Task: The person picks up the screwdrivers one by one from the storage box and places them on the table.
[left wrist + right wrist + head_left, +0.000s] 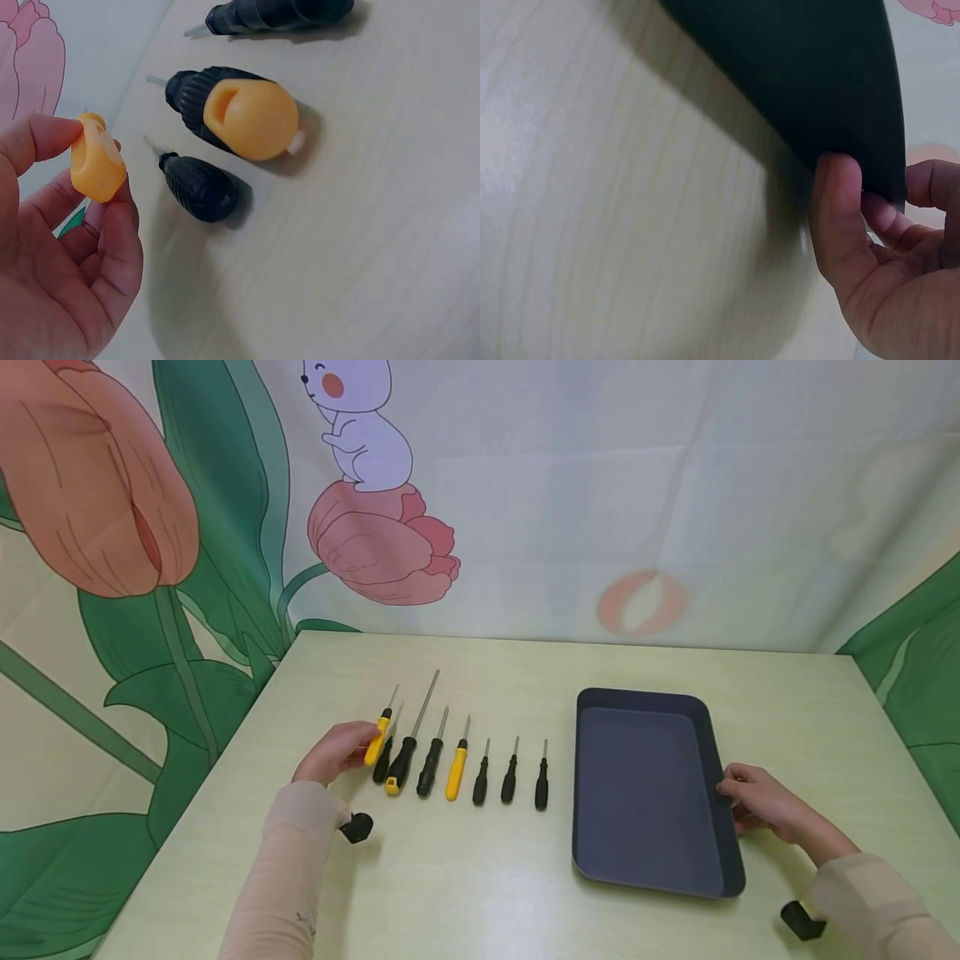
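Observation:
My left hand [341,752] pinches a screwdriver by its yellow handle [377,742], shaft pointing away, at the left end of a row of screwdrivers. In the left wrist view the yellow handle [97,169] sits between thumb and fingers, above the table. Just beside it lie a small black screwdriver [382,763] and a larger black one with a yellow end cap [402,764]. At the right, my right hand [768,802] grips the right rim of a dark, shallow rectangular tray [648,793]. The right wrist view shows thumb and fingers on either side of the tray wall [840,97].
Further along the row are a black screwdriver [430,767], another yellow one [457,771] and three small black ones, the last [542,785] nearest the tray. All lie on a pale wooden table [465,877]. A printed curtain [525,510] hangs behind the table's far edge.

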Demonstrator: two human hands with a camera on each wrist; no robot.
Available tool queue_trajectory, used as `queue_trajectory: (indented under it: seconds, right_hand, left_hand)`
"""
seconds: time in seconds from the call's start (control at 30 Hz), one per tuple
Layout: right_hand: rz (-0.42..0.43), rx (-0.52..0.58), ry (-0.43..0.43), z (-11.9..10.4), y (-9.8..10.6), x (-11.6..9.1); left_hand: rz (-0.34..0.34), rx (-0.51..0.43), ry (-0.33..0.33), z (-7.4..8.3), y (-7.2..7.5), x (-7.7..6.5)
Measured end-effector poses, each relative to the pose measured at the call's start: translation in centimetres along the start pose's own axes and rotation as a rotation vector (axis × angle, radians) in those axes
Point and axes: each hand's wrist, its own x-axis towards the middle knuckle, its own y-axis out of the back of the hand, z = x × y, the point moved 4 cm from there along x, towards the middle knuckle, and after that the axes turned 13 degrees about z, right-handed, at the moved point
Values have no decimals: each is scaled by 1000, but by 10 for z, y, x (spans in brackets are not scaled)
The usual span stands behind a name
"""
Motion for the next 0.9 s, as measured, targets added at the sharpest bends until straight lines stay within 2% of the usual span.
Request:
queue_trajectory:
  seconds: [0.33, 0.63, 0.9]
  right_hand:
    - [0, -4, -6, 0, 0, 0]
    - [8, -6, -8, 1, 0, 1]
    - [9, -6, -3, 3, 0, 2]
  left_hand:
    - [13, 39, -33, -6, 4, -2]
    - [70, 99, -49, -12, 3, 3]
    - [100, 168, -27, -16, 5, 4]
